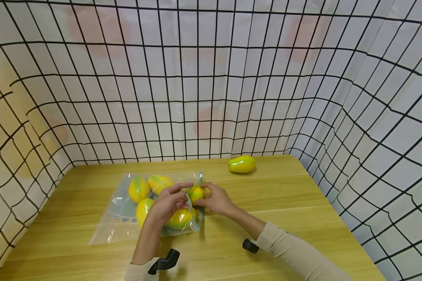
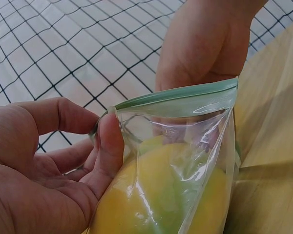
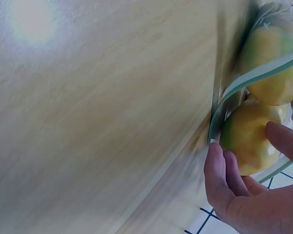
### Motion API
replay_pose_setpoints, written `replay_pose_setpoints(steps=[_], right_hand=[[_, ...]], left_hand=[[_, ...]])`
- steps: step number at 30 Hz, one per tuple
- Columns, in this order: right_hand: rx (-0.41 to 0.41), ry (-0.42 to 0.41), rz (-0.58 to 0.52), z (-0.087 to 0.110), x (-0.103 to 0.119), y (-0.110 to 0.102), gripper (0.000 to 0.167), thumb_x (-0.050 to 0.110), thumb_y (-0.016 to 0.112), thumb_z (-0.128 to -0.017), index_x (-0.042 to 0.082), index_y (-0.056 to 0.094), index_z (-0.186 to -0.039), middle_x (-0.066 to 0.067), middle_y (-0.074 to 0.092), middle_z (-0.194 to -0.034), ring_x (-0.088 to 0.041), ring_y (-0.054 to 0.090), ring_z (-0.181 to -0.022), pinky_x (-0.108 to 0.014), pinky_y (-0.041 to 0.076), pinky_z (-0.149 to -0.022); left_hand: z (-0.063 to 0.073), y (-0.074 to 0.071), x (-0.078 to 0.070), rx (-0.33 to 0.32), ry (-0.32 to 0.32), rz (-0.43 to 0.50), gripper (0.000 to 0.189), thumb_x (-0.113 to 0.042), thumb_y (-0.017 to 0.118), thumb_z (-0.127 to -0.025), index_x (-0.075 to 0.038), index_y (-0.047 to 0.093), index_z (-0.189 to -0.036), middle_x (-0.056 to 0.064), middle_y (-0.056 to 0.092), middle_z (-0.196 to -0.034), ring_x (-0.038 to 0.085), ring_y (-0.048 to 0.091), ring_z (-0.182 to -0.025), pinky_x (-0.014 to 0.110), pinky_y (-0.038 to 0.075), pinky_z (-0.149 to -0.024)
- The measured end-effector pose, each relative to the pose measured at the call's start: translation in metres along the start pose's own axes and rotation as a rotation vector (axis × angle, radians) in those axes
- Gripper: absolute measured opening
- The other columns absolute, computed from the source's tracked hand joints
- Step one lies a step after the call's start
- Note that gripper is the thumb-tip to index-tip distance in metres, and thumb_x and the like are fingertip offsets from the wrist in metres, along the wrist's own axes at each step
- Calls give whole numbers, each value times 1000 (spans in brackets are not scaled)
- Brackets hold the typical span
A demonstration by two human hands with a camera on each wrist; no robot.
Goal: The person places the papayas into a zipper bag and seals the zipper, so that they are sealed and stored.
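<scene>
Wooden table (image 1: pixel 278 199); left hand (image 1: pixel 167 203) pinches bag edge (image 2: pixel 178 99); right hand (image 1: pixel 216 198) grips yellow-green fruit (image 3: pixel 249 134)

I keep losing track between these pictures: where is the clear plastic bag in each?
Head: the clear plastic bag lies left of centre, lower half.
Left wrist: the bag fills the lower middle.
Right wrist: the bag is along the right edge.
Shared landmark: the right hand, at the bag's mouth.
</scene>
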State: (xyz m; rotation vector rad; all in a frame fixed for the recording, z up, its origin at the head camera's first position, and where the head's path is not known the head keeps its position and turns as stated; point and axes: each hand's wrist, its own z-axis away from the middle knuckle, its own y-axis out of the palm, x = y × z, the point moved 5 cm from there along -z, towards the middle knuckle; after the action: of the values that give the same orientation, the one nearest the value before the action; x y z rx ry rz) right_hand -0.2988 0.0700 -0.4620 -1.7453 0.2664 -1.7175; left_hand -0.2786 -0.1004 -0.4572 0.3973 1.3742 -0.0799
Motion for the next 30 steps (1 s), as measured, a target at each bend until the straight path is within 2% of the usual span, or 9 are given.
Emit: replay_pose_setpoints(steps=[4,10,14,17,24,30], right_hand=[[-2,5,-30,2,1,1,61,21,78,-88,0,53,-139,-17,74,-101,-25,71,-79,-23,51,-55],[-14,21,-47,1,0,4,58,22,78,-88,0,55,-136,-16,73,-103,-21,70,-80,-24,53,-59],[-12,11,-64,-1,1,6,60,23,79,-88,1,55,-138,-17,72,-104,-26,71,-84,-25,54,-60],[-13,5,-73,-2,2,7,59,23,79,-88,1,55,-137,-17,73,-105,-25,72,-85,-25,55,-61],[-27,-13,-53,-3,2,9,54,23,78,-88,5,58,-135,-17,74,-110,-23,72,-93,-28,59,-68],[-30,-20,-50,-3,2,9,52,22,77,-89,5,59,-134,-15,74,-107,-23,72,-92,-29,60,-68]], left_hand=[[1,0,1,-2,-4,6,51,2,50,-97,7,45,-147,4,53,-82,13,57,-63,20,57,-63],[1,0,1,-8,-4,9,50,2,50,-96,7,47,-146,4,53,-84,13,57,-62,20,57,-63],[0,-1,2,-21,-1,12,49,2,51,-96,5,49,-145,4,54,-84,13,57,-62,20,57,-63],[0,-1,2,-15,1,12,49,1,51,-96,5,49,-145,4,54,-84,13,57,-62,20,57,-63],[0,0,0,2,4,17,52,1,51,-95,8,45,-147,4,54,-84,12,57,-61,20,57,-63],[-1,0,0,4,2,14,51,2,51,-96,8,46,-146,4,54,-84,12,58,-61,19,57,-63]])
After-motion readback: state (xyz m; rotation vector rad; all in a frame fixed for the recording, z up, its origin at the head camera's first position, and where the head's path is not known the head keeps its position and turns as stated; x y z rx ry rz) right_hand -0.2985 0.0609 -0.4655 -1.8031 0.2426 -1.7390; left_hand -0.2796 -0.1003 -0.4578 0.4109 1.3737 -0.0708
